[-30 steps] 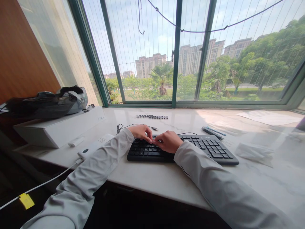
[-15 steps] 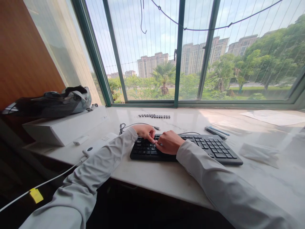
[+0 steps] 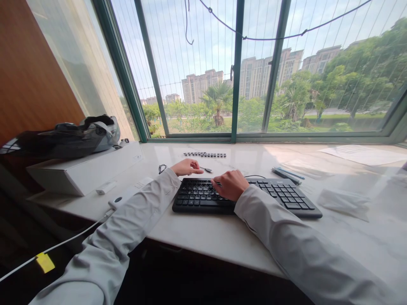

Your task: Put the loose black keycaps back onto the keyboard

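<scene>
A black keyboard [image 3: 203,202] lies on the pale marbled counter, and some of its left-hand keys look bare of caps. My left hand [image 3: 186,167] hovers just past its upper left edge. Thumb and curled fingers are apart there, and nothing visible is in them. My right hand [image 3: 231,185] rests over the middle of the keyboard, its bent fingers pointing left above the keys and slightly apart, with no held object showing. Beyond the keyboard, small dark keycaps [image 3: 205,155] form a neat double row. A cable plug [image 3: 207,170] lies just right of my left fingertips.
On the left are a white box [image 3: 85,169] with a dark plastic-wrapped item on top, a small white block [image 3: 106,187] and a white power strip [image 3: 127,197]. Pens [image 3: 288,175], a clear plastic bag [image 3: 343,203] and a paper sheet [image 3: 362,155] lie right. A window stands behind.
My left hand has lifted off the keys and moved up and left, away from the right hand. The right hand has shifted slightly, its fingers loosened, uncovering more keys.
</scene>
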Available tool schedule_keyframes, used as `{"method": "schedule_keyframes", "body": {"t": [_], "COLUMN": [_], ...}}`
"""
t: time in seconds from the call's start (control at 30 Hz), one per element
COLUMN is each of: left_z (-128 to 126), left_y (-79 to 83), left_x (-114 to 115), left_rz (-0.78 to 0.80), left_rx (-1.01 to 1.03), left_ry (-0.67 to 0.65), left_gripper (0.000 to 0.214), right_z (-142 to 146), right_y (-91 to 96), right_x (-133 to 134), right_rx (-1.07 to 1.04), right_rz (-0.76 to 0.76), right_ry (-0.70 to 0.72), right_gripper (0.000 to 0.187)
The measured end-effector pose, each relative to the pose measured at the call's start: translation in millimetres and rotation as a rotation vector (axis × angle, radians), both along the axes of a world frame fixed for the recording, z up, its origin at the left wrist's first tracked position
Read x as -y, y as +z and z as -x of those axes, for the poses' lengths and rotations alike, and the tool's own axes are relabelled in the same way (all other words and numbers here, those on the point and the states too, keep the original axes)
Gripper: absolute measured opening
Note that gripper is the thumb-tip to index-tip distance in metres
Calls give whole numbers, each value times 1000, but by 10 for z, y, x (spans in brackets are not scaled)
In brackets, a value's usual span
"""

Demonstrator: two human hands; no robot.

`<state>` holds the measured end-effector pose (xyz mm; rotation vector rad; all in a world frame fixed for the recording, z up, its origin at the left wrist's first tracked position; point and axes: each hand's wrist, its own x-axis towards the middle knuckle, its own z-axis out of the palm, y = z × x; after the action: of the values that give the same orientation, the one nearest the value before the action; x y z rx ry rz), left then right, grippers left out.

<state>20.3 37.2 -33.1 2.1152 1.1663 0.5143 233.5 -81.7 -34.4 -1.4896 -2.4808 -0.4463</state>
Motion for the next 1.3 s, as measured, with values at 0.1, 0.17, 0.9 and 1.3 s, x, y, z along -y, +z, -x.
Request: {"method": "schedule_keyframes", "body": {"t": [0.1,0.17,0.9,1.3], "left_z": [-2,0,30,0], "left_y": [-12,-23,-83,-96], "left_x": [-20,-29,-6,21], "left_rz": [-29,-49,-466,-480], "left_rx": [16,-2,-387,-415], "left_ry": [36,44,457,482], "left_gripper": [50,50,34,31], "right_z": [2,2,116,152], "right_y": [-13,-21,-27,-11], "right_x": [-7,-2,93,132], "right_rx": [-5,-9,-93,-67], "right_rz": [-8,-9,162,110], "right_ry": [10,12,230,208], "right_gripper": [55,54,53,50]}}
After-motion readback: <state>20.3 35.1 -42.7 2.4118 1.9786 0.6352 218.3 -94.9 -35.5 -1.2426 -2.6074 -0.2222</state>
